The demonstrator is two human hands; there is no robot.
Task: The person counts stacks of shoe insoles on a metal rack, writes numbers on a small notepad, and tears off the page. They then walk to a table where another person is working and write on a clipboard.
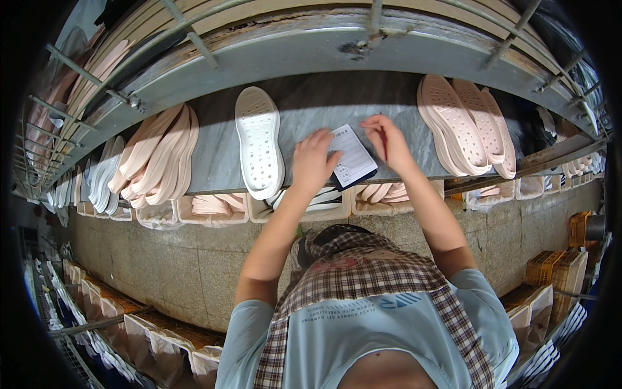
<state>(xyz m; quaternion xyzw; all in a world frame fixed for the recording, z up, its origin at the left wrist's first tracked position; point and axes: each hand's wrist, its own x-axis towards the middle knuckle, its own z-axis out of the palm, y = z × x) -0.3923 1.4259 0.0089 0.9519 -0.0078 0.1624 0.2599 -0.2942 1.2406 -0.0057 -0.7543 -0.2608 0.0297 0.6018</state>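
A small white printed form pad (pixel 352 157) lies on the grey worktop, with a dark blue edge showing under it. My left hand (pixel 313 160) rests flat at the pad's left side, fingers stretched out. Beside the pad's right edge, my right hand (pixel 389 144) is closed around a slim dark red pen (pixel 385 144); its tip is hard to make out. To the left of my left hand lies a white shoe sole (pixel 259 142) with rows of small holes.
Pink soles (pixel 159 155) are stacked at the left of the worktop (pixel 214 146), and more pink soles (pixel 453 126) at the right. A metal rack beam (pixel 291 52) crosses above the far edge. Lined baskets (pixel 214 209) of soles stand below the near edge.
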